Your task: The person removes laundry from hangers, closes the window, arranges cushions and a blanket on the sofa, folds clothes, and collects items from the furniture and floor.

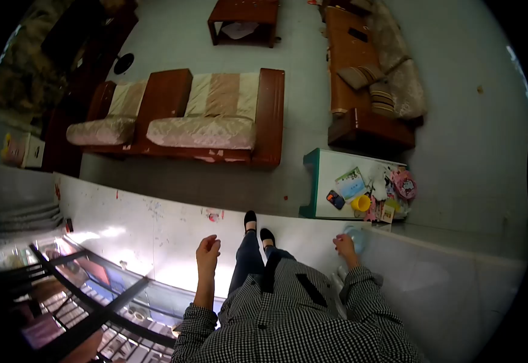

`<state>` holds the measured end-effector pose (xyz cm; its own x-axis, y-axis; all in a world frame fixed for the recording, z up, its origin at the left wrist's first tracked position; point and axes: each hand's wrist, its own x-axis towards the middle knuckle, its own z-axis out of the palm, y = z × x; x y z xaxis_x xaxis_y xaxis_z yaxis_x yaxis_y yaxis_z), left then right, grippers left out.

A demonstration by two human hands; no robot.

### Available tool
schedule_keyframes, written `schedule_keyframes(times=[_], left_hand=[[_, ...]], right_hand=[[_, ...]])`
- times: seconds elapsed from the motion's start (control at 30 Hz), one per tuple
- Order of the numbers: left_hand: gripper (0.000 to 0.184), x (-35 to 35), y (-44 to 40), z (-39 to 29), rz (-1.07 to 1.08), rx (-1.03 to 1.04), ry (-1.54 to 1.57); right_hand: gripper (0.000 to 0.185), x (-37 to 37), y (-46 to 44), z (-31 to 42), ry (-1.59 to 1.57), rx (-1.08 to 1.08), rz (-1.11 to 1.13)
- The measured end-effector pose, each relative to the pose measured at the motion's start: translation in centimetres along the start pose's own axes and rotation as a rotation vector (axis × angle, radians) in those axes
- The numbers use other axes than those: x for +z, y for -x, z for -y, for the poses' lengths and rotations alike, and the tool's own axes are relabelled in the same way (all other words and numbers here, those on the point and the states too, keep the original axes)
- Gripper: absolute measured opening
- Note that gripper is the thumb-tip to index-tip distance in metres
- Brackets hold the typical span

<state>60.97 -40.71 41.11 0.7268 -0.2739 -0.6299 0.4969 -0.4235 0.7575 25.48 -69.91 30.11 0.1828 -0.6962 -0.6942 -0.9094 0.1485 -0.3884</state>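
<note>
My left hand (207, 248) hangs in front of my body on the left, its fingers loosely curled with nothing visible in them. On the right, my right hand (345, 244) is also curled, above the floor. A pale blue round object (356, 236) shows just behind it; whether the hand touches it I cannot tell. Several whitish objects (339, 280) are partly hidden by my right sleeve. Beyond that hand stands a green-sided table (331, 166), bearing a yellow cup (360, 202), a phone (335, 199), a booklet (351, 183) and a pink item (404, 183).
Ahead is a wooden sofa (270, 115) with pale cushions. Another sofa (369, 130) with striped pillows stands at the right, and a low wooden table (242, 12) farther off. A dark-framed window with bars (94, 314) lies at lower left.
</note>
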Motion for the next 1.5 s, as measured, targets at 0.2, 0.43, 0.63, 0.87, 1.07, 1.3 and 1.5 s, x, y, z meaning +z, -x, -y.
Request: schedule_keyframes(times=[0.2,0.43,0.63,0.87,1.07,1.3,1.5], left_hand=[[0.026,5.8,-8.9,0.2,0.153,0.046,-0.260],[0.026,13.8,-19.1,2.1,0.278,0.255,-0.541],[0.034,23.5,-30.5,10.4,0.369,0.401,-0.970],[0.059,34.7,-49.5,20.0,0.464,0.510,-1.184],[0.069,40.1,-57.5,21.2,0.465,0.462,-1.310],[0.076,39.4,-58.5,25.2,0.449,0.231,-1.255],[0.076,40.1,-59.1,28.8,0.291,0.452,-1.220]], right_hand=[[0.039,1.4,3.2,-2.7,0.072,0.129,-0.004],[0.038,5.9,-5.6,-1.4,-0.053,0.150,-0.114],[0.035,9.3,-16.8,2.1,-0.056,-0.202,0.007],[0.033,8.9,-33.2,-3.3,0.220,-0.474,-0.101],[0.035,8.2,-43.0,-7.7,0.211,-0.429,-0.179],[0.037,3.9,-41.8,-9.1,0.052,-0.379,-0.093],[0.037,2.0,-42.8,-13.2,-0.052,-0.198,-0.153]])
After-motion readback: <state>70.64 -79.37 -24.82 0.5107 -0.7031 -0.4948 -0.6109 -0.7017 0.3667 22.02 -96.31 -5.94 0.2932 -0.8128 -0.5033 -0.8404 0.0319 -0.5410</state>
